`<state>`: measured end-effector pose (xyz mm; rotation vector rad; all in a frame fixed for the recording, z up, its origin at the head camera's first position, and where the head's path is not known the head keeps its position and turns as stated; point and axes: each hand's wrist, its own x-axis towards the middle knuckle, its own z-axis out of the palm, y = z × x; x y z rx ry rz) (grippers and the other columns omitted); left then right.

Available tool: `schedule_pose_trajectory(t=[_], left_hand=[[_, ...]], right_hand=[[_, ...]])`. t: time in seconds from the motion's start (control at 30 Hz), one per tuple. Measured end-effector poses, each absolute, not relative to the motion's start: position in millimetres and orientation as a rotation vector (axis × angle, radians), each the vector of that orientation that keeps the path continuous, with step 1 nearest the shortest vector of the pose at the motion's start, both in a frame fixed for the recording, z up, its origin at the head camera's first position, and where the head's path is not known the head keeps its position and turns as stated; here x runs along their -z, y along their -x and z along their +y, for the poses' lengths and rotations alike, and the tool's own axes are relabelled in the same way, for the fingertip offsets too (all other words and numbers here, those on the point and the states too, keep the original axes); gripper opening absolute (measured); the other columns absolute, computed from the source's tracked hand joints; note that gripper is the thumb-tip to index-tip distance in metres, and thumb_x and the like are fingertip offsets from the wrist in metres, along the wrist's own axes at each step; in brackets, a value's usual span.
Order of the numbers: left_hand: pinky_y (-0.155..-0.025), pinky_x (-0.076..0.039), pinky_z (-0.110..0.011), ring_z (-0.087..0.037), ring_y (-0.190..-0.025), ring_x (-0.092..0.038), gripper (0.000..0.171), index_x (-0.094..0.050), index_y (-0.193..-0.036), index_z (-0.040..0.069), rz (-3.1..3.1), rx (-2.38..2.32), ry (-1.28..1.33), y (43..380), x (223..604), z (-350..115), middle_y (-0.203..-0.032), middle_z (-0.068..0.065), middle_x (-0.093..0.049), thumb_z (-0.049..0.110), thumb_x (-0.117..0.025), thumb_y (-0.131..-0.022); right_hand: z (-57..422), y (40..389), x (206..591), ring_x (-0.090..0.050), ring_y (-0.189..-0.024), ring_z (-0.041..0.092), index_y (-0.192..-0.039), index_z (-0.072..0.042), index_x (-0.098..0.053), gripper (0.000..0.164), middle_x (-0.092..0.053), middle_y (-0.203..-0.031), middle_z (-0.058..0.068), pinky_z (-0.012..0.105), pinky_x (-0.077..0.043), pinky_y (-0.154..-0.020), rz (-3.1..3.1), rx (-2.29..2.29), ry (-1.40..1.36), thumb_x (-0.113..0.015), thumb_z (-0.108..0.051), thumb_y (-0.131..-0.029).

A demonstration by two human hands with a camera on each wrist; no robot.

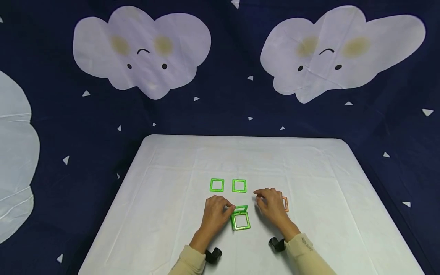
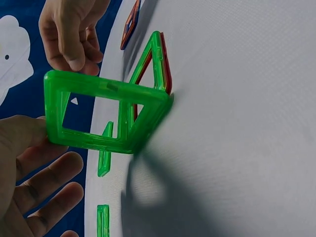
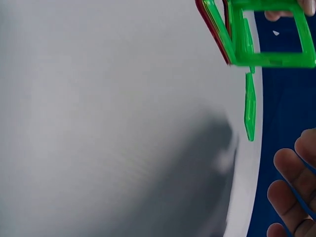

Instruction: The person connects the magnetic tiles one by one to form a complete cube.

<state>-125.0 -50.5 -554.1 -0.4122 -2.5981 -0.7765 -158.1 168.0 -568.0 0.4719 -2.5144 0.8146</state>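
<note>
My left hand [image 1: 216,213] holds the edge of a green square frame tile [image 2: 113,139], with thumb and index finger at its corner and the other fingers loosely bent. That tile is joined at an angle to other green tiles [image 2: 157,54], one backed by a red-edged tile [image 2: 167,64]. Apart from this small structure, to its right, is my right hand [image 1: 273,202], fingers relaxed and nothing held. In the right wrist view its fingers [image 3: 291,197] hang over the table edge region, away from the tiles. An orange tile [image 1: 287,204] lies partly hidden behind the right hand.
Two green square tiles, one on the left [image 1: 217,185] and one on the right [image 1: 239,186], lie flat beyond the hands. Everything rests on a white-covered table [image 1: 172,164]. A dark blue cloth [image 1: 227,107] with white clouds and triangles hangs behind.
</note>
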Motion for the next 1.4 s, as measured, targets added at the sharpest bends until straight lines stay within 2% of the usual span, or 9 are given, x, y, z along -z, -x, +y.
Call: schedule_pose_trajectory(t=[0.27, 0.6, 0.87, 1.07, 1.4], left_hand=[[-0.078, -0.043, -0.035, -0.013, -0.074, -0.056, 0.014, -0.069, -0.066, 0.018, -2.533, 0.73, 0.426, 120, 556, -51, -0.066, 0.007, -0.063, 0.027, -0.078, -0.072], [-0.077, -0.043, -0.035, -0.013, -0.072, -0.056, 0.018, -0.065, -0.063, 0.017, -2.475, 0.688, 0.441, 116, 556, -52, -0.064, 0.006, -0.061, 0.024, -0.079, -0.07], [-0.079, -0.043, -0.035, -0.012, -0.071, -0.055, 0.017, -0.064, -0.063, 0.019, -2.471, 0.69, 0.429, 113, 556, -54, -0.064, 0.008, -0.061, 0.025, -0.079, -0.069], [-0.082, -0.043, -0.035, -0.012, -0.073, -0.056, 0.017, -0.065, -0.064, 0.019, -2.521, 0.708, 0.401, 111, 555, -53, -0.065, 0.007, -0.062, 0.026, -0.078, -0.072], [-0.08, -0.043, -0.035, -0.012, -0.072, -0.056, 0.017, -0.065, -0.064, 0.018, -2.518, 0.704, 0.4, 109, 555, -53, -0.064, 0.007, -0.062, 0.025, -0.078, -0.072]], right_hand=[[167, 177, 564, -0.051, -0.07, 0.016, -0.092, -0.011, -0.071, 0.018, -0.067, -0.077, 0.002, 0.038, -0.036, -0.073, -2.617, -0.837, -0.441, -0.071, -0.005, -0.076], [162, 193, 564, -0.054, -0.083, 0.022, -0.102, -0.012, -0.07, 0.024, -0.066, -0.09, 0.005, 0.042, -0.037, -0.078, -2.845, -0.812, -0.375, -0.073, -0.021, -0.08], [160, 203, 563, -0.053, -0.088, 0.023, -0.108, -0.011, -0.068, 0.033, -0.064, -0.097, 0.006, 0.038, -0.035, -0.073, -2.912, -0.805, -0.379, -0.073, -0.025, -0.079], [158, 209, 562, -0.053, -0.095, 0.027, -0.112, -0.01, -0.066, 0.037, -0.064, -0.104, 0.01, 0.041, -0.038, -0.076, -2.947, -0.784, -0.401, -0.073, -0.027, -0.08], [155, 214, 563, -0.053, -0.094, 0.028, -0.113, -0.009, -0.066, 0.038, -0.064, -0.103, 0.011, 0.043, -0.041, -0.077, -2.953, -0.765, -0.433, -0.074, -0.026, -0.079]])
